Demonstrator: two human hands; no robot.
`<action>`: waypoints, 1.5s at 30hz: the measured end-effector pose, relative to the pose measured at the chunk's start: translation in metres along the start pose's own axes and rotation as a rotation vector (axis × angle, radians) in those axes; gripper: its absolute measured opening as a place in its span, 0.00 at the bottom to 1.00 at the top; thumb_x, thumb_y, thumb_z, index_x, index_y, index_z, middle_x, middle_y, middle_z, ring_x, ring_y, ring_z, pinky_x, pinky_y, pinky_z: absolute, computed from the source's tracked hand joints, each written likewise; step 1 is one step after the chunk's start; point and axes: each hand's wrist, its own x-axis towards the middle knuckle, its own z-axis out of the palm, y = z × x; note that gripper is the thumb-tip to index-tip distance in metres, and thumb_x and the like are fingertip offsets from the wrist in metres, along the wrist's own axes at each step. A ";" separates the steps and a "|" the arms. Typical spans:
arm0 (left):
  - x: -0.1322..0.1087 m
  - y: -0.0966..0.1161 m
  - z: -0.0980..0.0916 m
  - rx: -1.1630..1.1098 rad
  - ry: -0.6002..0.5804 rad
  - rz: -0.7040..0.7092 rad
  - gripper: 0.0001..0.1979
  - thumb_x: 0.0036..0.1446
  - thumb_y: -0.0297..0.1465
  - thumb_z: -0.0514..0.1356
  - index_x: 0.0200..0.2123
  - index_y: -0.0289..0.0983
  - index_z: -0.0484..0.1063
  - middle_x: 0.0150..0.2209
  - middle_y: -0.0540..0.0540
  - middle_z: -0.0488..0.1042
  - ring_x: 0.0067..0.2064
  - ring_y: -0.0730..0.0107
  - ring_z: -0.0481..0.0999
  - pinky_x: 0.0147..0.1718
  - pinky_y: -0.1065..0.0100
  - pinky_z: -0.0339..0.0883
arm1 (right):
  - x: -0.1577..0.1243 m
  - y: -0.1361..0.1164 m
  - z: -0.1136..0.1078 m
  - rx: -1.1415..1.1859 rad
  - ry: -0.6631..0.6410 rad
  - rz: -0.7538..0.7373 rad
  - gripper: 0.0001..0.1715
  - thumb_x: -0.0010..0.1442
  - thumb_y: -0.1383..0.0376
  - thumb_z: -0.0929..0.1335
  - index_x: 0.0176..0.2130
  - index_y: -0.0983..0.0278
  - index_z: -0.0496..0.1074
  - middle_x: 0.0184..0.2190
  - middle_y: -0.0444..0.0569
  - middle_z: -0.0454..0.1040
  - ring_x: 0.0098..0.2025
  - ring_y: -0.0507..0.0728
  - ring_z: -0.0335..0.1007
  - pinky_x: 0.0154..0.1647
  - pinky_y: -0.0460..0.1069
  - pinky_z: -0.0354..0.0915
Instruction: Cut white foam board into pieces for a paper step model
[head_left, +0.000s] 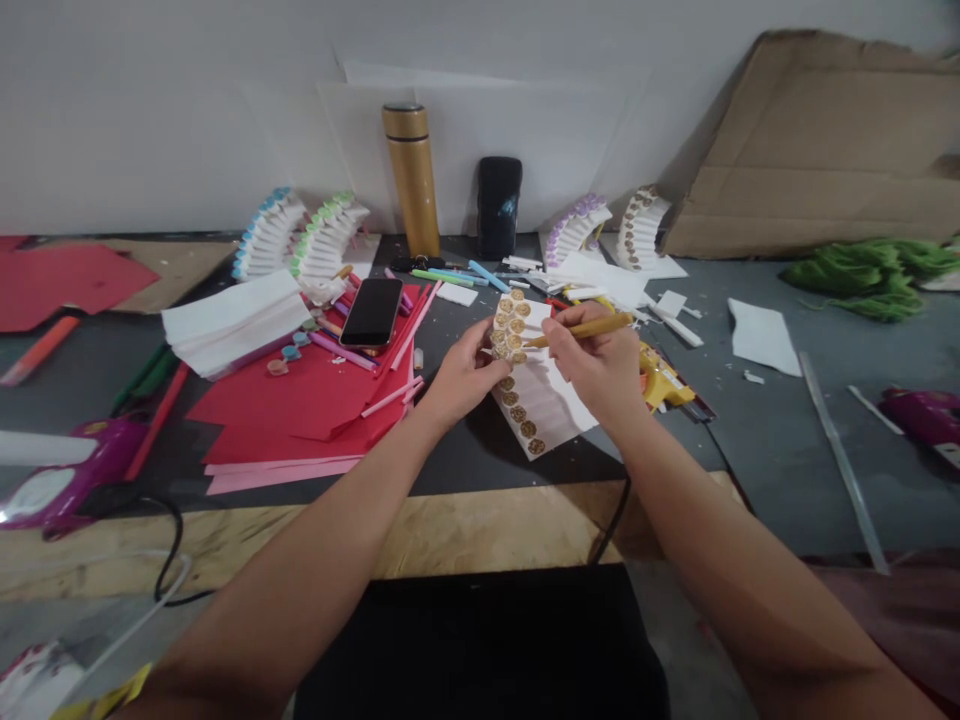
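My left hand (474,368) is closed on the left edge of a white paper craft piece (551,410), fingers and thumb pinching it. Gold patterned discs (512,398) run along its edge, and more cluster by my thumb. In my right hand (596,365) is a slim gold-brown marker (600,327), its tip pointing left at the discs. Whether the tip touches them I cannot tell. Just right of that hand lies a yellow glue gun (664,380), partly hidden.
Red paper sheets (277,400), a phone (373,312) and loose markers lie left. Behind stand a gold flask (412,185), a dark upright device (499,207) and finished-looking curved paper pieces (270,238). Right are green yarn (870,275), cardboard (817,150) and a ruler-like strip (844,465).
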 end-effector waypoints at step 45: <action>0.000 0.003 0.002 0.032 0.021 -0.001 0.31 0.46 0.27 0.62 0.56 0.34 0.64 0.54 0.38 0.73 0.53 0.56 0.74 0.50 0.58 0.68 | -0.004 -0.005 0.004 -0.157 -0.026 -0.176 0.10 0.60 0.63 0.68 0.27 0.62 0.68 0.22 0.42 0.67 0.23 0.49 0.60 0.24 0.47 0.57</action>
